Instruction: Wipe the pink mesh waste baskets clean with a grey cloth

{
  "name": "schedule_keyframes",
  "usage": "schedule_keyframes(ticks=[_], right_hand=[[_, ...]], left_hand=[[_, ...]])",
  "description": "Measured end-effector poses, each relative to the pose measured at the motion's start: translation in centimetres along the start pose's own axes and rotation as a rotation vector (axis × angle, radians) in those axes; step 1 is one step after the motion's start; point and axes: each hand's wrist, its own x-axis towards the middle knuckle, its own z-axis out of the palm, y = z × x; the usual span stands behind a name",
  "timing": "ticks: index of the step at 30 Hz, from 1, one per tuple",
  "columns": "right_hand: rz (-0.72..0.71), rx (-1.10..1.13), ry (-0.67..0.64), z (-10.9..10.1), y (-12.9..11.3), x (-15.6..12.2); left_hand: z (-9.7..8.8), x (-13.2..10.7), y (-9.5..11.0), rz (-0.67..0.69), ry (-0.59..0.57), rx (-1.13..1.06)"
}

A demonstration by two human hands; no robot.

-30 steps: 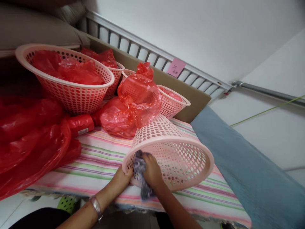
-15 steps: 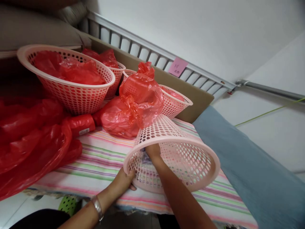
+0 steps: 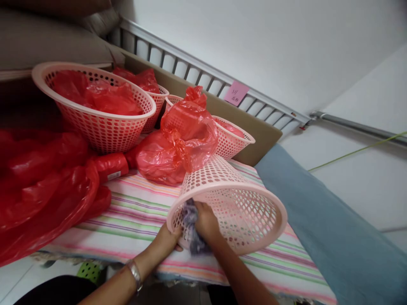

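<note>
A pink perforated plastic basket (image 3: 254, 199) lies on its side on the striped cloth (image 3: 140, 207), its mouth facing me. My left hand (image 3: 170, 239) grips the left part of its rim, thumb inside and the other fingers beneath. Just inside the mouth, my right hand (image 3: 206, 222) is closed on a crumpled grey-purple cloth (image 3: 192, 228), which rests against the basket's left inner wall. Part of the cloth hangs down over the lower rim. Behind the basket's base sits a tied red plastic bag (image 3: 165, 156).
A large pink basket (image 3: 101, 127) holding red plastic stands at the left, with smaller pink baskets (image 3: 232, 137) behind. Loose red plastic sheeting (image 3: 47, 186) and a red roll (image 3: 111, 166) cover the left side. A railing with a pink note (image 3: 236, 93) runs along the back.
My right hand has drawn back from deep in the basket toward its mouth, bringing the grey-purple cloth into view. My left hand keeps its hold on the rim.
</note>
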Motion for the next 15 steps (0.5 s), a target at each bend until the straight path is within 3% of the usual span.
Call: schedule_keyframes(ticks=[4, 7, 10, 15], right_hand=[[-0.054, 0.02, -0.042, -0.3, -0.4, -6.5], [-0.044, 0.039, -0.041, -0.4, -0.4, -8.2], [-0.052, 0.027, -0.039, -0.3, -0.2, -7.9], [-0.018, -0.008, 0.014, 0.2, -0.1, -3.4]], left_hand=[[0.1, 0.1, 0.1, -0.01, 0.014, 0.011], [-0.7, -0.2, 1.3, 0.109, 0.073, 0.075], [-2.1, -0.2, 2.7, 0.248, 0.2, 0.155], [-3.3, 0.7, 2.3, 0.161, 0.212, 0.318]])
